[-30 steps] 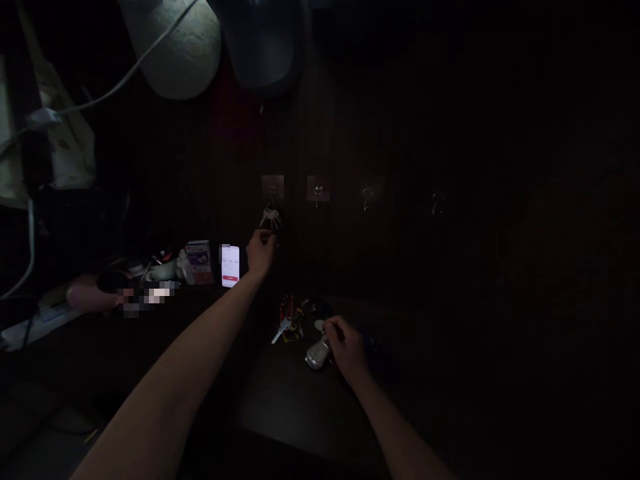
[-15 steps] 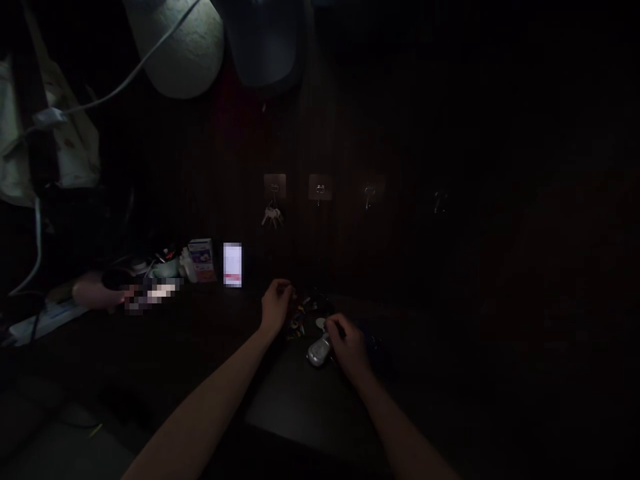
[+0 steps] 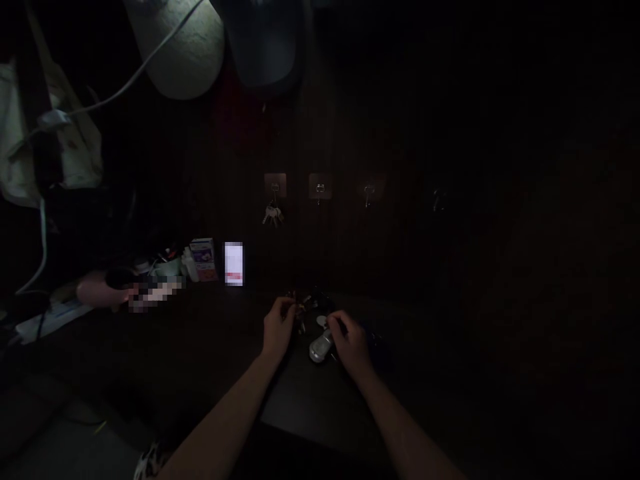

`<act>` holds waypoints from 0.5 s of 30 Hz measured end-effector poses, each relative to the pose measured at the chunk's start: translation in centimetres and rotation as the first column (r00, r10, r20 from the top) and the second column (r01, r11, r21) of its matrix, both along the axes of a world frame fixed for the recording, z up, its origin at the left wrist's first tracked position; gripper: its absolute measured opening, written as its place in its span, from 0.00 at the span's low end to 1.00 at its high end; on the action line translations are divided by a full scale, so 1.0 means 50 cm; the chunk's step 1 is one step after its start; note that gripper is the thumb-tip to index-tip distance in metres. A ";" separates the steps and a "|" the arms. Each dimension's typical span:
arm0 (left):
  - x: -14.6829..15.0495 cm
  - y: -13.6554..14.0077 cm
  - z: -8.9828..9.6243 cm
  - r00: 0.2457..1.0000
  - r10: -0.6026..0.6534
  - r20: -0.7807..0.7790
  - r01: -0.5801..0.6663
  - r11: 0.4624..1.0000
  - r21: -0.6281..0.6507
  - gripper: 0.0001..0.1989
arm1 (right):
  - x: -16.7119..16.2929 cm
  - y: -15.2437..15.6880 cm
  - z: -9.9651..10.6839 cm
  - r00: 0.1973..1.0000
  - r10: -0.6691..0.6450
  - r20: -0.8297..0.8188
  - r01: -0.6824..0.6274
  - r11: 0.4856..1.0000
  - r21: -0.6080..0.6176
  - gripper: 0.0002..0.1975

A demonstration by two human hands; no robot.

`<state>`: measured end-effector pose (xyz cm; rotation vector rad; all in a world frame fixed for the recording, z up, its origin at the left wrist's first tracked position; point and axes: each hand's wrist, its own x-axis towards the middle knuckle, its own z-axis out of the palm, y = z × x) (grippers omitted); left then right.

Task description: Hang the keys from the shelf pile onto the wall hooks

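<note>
In the dim head view, my left hand (image 3: pixel 279 327) is closed in a pinch at the edge of a small cluster of metallic pieces that look like keys (image 3: pixel 301 325). What its fingertips grip is too dark to make out. My right hand (image 3: pixel 351 341) is also pinched, its fingertips over the narrow upper end of a silver rounded fob (image 3: pixel 319 349). A pale round disc (image 3: pixel 321 321) lies just by those fingertips. Behind both hands sits a dark heap of small items (image 3: pixel 319 299). Something dark blue (image 3: pixel 376 339) is half hidden beyond my right hand.
Hooks line the dark wall, including a middle one (image 3: pixel 320 188); a key bunch (image 3: pixel 273 213) hangs from the left one. A lit phone (image 3: pixel 233 264) stands beside small boxes (image 3: pixel 203 260). Further left are a pink object (image 3: pixel 100 289) and a white power strip (image 3: pixel 55 323).
My left hand has dropped slightly toward me, and the key-like pieces beside it have shifted. My right hand keeps nearly the same place by the silver fob.
</note>
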<state>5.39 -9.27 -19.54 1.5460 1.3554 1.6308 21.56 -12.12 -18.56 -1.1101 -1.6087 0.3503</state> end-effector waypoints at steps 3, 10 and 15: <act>-0.003 0.005 -0.001 0.999 0.029 -0.030 -0.028 1.000 0.013 0.07 | 0.001 -0.002 0.003 1.000 -0.012 -0.017 0.012 1.000 -0.005 0.12; -0.005 0.014 0.011 0.991 0.128 -0.030 -0.130 0.987 -0.091 0.05 | 0.006 -0.008 0.004 0.996 -0.037 -0.083 0.035 0.999 -0.023 0.12; -0.007 0.019 0.014 0.983 0.175 -0.055 -0.181 0.976 -0.120 0.04 | 0.020 -0.015 0.017 0.963 -0.090 -0.253 0.075 0.995 -0.067 0.13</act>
